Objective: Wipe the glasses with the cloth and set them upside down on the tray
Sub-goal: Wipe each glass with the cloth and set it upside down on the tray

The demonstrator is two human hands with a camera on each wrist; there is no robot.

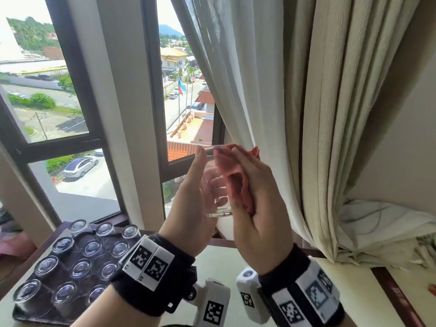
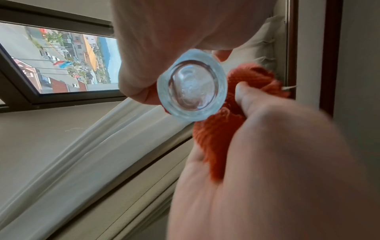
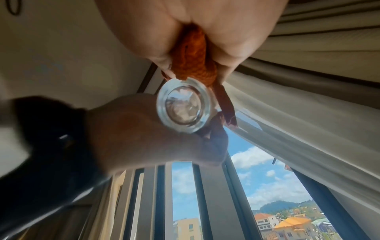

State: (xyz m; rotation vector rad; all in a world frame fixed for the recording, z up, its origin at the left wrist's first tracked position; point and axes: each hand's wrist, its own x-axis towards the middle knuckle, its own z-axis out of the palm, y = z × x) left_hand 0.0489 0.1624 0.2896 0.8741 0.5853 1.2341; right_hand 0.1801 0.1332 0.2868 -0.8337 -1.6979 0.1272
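Glass (image 1: 215,185) held up in front of the window (image 1: 70,90), well above the counter (image 1: 259,267), upright, rim uppermost. Left hand (image 1: 191,199) wraps around its side, fingers visible through the wall. Right hand (image 1: 254,197) clutches the reddish cloth (image 1: 233,180), bunched and pressed against the right side of the glass, some of it reaching the rim.

Head view only: dark tray (image 1: 47,312) at lower left on the counter, rows of upturned glasses (image 1: 82,267) standing on it, bases up. Cream curtain (image 1: 330,114) hangs to the right.

Left wrist view: thick round base of the glass seen from below, orange-red cloth just beside it, right thumb (image 2: 244,94) dug into the fabric.

Right wrist view: cloth squeezed between palm and fingers, a loose end trailing past the base; left wrist strap (image 3: 51,138) dark and blurred.
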